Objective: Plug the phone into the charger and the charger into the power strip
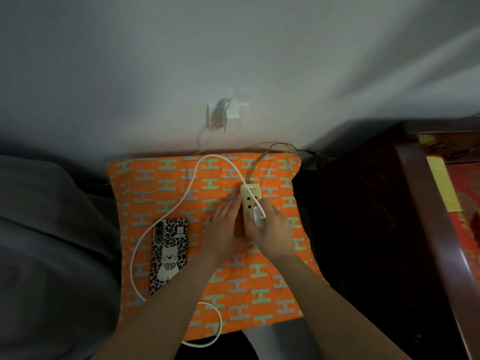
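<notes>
A cream power strip [248, 197] lies on an orange patterned cushion [270, 287]. My left hand [224, 227] grips the strip's left side. My right hand [272, 229] is closed around a white charger [259, 216] that sits on the strip's near sockets. A white cable [166, 214] loops from the charger across the cushion and past the phone's lower end. The phone [169, 253], in a leopard-print case with a white cat, lies face down at the cushion's left. Whether the cable is in the phone is hidden.
A wall outlet [223, 113] with plugs sits on the white wall behind the cushion. Thin brown wires [275, 148] run from the strip's far end. A dark wooden cabinet [384, 229] stands at the right; grey fabric [52, 242] lies at the left.
</notes>
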`<state>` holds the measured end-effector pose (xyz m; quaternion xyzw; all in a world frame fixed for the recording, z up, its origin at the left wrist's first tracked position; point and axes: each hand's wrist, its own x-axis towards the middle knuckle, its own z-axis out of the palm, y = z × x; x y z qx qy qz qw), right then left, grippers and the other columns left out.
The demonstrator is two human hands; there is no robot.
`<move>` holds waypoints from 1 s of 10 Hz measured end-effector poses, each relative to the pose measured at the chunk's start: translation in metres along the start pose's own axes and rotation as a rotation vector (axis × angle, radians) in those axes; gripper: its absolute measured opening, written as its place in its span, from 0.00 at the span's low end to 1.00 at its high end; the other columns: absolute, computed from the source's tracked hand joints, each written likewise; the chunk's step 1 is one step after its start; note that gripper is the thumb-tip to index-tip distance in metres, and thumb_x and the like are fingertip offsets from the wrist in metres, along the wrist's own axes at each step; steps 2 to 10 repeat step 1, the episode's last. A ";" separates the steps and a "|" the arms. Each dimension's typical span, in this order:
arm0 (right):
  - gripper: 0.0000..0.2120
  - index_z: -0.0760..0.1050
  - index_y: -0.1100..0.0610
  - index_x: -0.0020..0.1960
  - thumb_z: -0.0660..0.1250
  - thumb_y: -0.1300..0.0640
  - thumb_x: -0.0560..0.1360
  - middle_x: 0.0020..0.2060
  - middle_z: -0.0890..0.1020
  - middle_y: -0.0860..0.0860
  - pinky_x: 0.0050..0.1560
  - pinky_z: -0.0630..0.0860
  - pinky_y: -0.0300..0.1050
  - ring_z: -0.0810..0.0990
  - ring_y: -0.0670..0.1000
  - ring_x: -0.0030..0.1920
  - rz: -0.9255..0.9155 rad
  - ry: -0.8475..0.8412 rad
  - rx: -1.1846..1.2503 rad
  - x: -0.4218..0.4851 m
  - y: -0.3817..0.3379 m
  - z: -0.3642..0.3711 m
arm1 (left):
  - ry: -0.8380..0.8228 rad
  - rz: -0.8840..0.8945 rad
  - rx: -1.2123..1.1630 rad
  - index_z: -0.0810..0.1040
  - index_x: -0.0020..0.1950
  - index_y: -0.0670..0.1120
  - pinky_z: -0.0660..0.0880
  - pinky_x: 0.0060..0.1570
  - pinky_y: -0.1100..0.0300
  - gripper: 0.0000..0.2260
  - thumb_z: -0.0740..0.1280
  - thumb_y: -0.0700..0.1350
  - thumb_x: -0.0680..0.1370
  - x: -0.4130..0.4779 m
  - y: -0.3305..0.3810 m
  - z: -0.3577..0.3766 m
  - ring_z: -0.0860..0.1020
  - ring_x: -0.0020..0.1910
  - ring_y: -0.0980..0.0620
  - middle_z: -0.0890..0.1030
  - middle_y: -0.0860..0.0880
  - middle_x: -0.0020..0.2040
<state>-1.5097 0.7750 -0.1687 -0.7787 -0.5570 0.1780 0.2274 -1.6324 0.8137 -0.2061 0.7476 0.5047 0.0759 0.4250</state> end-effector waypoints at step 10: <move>0.08 0.70 0.54 0.49 0.64 0.53 0.73 0.31 0.68 0.42 0.26 0.60 0.32 0.67 0.43 0.26 0.033 -0.093 0.046 0.000 0.002 -0.006 | -0.032 0.013 0.048 0.51 0.78 0.52 0.62 0.71 0.45 0.44 0.70 0.58 0.68 -0.002 0.005 -0.005 0.58 0.76 0.49 0.60 0.51 0.78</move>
